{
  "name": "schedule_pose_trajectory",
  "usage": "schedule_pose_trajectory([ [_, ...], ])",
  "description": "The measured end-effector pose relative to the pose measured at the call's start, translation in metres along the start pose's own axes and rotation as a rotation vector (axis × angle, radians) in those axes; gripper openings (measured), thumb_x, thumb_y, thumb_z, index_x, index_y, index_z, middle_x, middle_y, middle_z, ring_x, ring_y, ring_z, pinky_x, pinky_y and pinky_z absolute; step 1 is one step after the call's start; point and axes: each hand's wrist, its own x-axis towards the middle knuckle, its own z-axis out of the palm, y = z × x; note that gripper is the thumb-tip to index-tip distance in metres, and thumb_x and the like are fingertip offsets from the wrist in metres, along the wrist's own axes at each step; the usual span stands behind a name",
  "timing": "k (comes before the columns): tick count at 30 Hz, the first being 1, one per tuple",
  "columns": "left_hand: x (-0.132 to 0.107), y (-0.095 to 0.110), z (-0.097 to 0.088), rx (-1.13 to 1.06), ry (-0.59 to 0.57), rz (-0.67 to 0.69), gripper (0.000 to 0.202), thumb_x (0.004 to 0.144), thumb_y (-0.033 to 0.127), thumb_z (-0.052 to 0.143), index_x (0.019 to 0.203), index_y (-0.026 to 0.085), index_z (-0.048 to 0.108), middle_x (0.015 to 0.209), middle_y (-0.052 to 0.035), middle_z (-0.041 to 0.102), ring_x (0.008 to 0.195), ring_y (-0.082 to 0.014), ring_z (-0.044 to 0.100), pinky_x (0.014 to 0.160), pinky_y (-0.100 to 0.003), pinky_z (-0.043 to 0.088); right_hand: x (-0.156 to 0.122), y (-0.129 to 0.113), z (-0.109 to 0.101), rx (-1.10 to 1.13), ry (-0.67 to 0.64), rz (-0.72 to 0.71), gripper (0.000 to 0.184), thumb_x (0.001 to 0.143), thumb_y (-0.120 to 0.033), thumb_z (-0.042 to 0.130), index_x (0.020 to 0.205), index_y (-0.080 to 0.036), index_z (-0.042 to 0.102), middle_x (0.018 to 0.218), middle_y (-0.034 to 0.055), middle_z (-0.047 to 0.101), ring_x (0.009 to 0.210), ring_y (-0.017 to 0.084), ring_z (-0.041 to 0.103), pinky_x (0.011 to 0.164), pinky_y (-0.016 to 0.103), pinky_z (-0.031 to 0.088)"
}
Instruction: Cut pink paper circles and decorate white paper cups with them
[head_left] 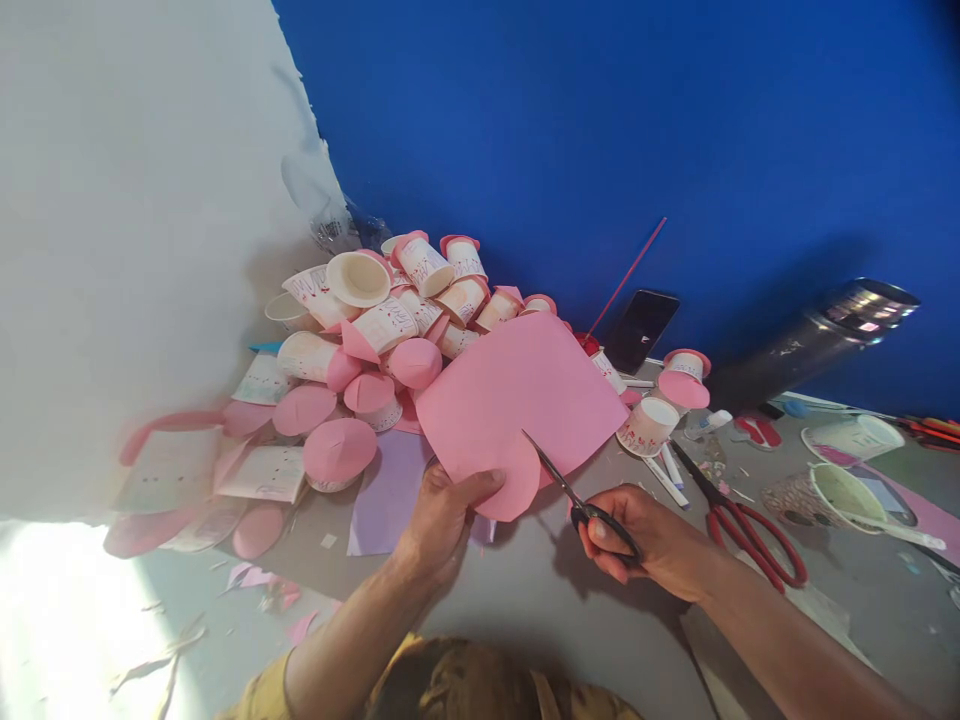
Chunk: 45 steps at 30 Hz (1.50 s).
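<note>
My left hand (442, 515) pinches the lower left edge of a pink paper sheet (517, 380), thumb on top and fingers hidden beneath. The sheet is held up above the table, with a curved cut along its lower edge. In my right hand (637, 535) is a pair of black-handled scissors (551, 465), fingers through the loops. Their blades lie at the cut, pointing up and left into the sheet; part of them is hidden by the paper. Purple paper (386, 490) lies under and left of the sheet.
Many paper cups with pink paper tops (341, 450) are heaped at the left. Red-handled scissors (757, 540), a phone (643, 330), a black flask (817, 340), white markers (667, 475) and more cups (649, 425) are at the right. Paper scraps (281, 595) lie lower left.
</note>
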Motion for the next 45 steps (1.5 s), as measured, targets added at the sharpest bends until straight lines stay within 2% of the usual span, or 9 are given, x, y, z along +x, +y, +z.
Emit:
schedule_pose_trajectory([
  [7, -0.002, 0.006, 0.0, 0.003, 0.017, -0.04, 0.03, 0.056, 0.024, 0.09, 0.082, 0.011, 0.081, 0.079, -0.0083, 0.079, 0.069, -0.0188, 0.069, 0.064, -0.027, 0.058, -0.002, -0.005, -0.002, -0.022, -0.011, 0.018, 0.063, 0.069, -0.076, 0.079, 0.071, -0.016, 0.06, 0.049, -0.0035, 0.053, 0.048, 0.007, 0.031, 0.047, 0.024, 0.018],
  [13, -0.003, 0.012, 0.002, 0.009, 0.007, -0.004, 0.03, 0.056, 0.024, 0.09, 0.081, 0.011, 0.081, 0.077, -0.0076, 0.077, 0.067, -0.017, 0.067, 0.062, -0.025, 0.057, -0.004, -0.006, -0.004, -0.026, -0.026, 0.017, 0.061, 0.071, -0.074, 0.079, 0.072, -0.016, 0.06, 0.049, -0.0037, 0.052, 0.048, 0.007, 0.032, 0.048, 0.024, 0.019],
  [19, -0.004, 0.015, -0.004, 0.09, -0.007, -0.005, 0.03, 0.059, 0.027, 0.09, 0.083, 0.011, 0.08, 0.076, -0.0069, 0.077, 0.064, -0.0166, 0.067, 0.059, -0.025, 0.056, -0.005, -0.008, -0.006, -0.063, -0.034, -0.032, 0.057, 0.075, -0.069, 0.078, 0.069, -0.016, 0.059, 0.049, -0.0035, 0.052, 0.048, 0.008, 0.033, 0.049, 0.025, 0.022],
  [23, -0.005, 0.016, -0.009, 0.128, -0.016, -0.023, 0.03, 0.06, 0.03, 0.088, 0.082, 0.011, 0.079, 0.071, -0.0066, 0.075, 0.057, -0.0169, 0.064, 0.052, -0.027, 0.054, -0.005, -0.011, -0.003, -0.104, -0.047, -0.035, 0.057, 0.076, -0.069, 0.078, 0.064, -0.017, 0.057, 0.047, -0.0032, 0.051, 0.049, 0.008, 0.033, 0.051, 0.026, 0.022],
  [27, -0.004, 0.017, -0.013, 0.13, -0.018, -0.014, 0.03, 0.058, 0.027, 0.089, 0.082, 0.011, 0.079, 0.076, -0.0077, 0.076, 0.064, -0.0184, 0.067, 0.058, -0.028, 0.057, -0.004, -0.01, -0.001, -0.11, -0.044, -0.011, 0.058, 0.075, -0.07, 0.078, 0.062, -0.019, 0.055, 0.046, -0.0034, 0.05, 0.05, 0.009, 0.034, 0.052, 0.027, 0.023],
  [30, -0.004, 0.017, -0.016, 0.131, -0.009, 0.008, 0.03, 0.059, 0.025, 0.089, 0.083, 0.011, 0.08, 0.079, -0.0076, 0.077, 0.069, -0.0186, 0.068, 0.064, -0.028, 0.058, -0.004, -0.008, -0.001, -0.094, -0.056, 0.008, 0.057, 0.075, -0.069, 0.078, 0.067, -0.017, 0.057, 0.048, -0.0034, 0.052, 0.05, 0.009, 0.034, 0.052, 0.026, 0.023],
  [34, -0.005, 0.018, -0.018, 0.138, -0.007, 0.006, 0.031, 0.059, 0.025, 0.089, 0.085, 0.011, 0.08, 0.077, -0.0073, 0.077, 0.068, -0.019, 0.068, 0.063, -0.029, 0.058, -0.001, -0.009, -0.001, -0.08, -0.086, 0.002, 0.057, 0.076, -0.071, 0.078, 0.076, -0.015, 0.063, 0.051, -0.002, 0.056, 0.05, 0.009, 0.037, 0.053, 0.026, 0.024],
  [45, -0.008, 0.022, -0.018, 0.109, -0.024, -0.007, 0.031, 0.059, 0.024, 0.09, 0.086, 0.012, 0.08, 0.079, -0.006, 0.077, 0.07, -0.0178, 0.069, 0.066, -0.027, 0.058, 0.003, -0.017, 0.006, -0.045, -0.106, 0.002, 0.059, 0.075, -0.072, 0.078, 0.075, -0.015, 0.063, 0.051, -0.0025, 0.055, 0.05, 0.009, 0.038, 0.051, 0.025, 0.023],
])
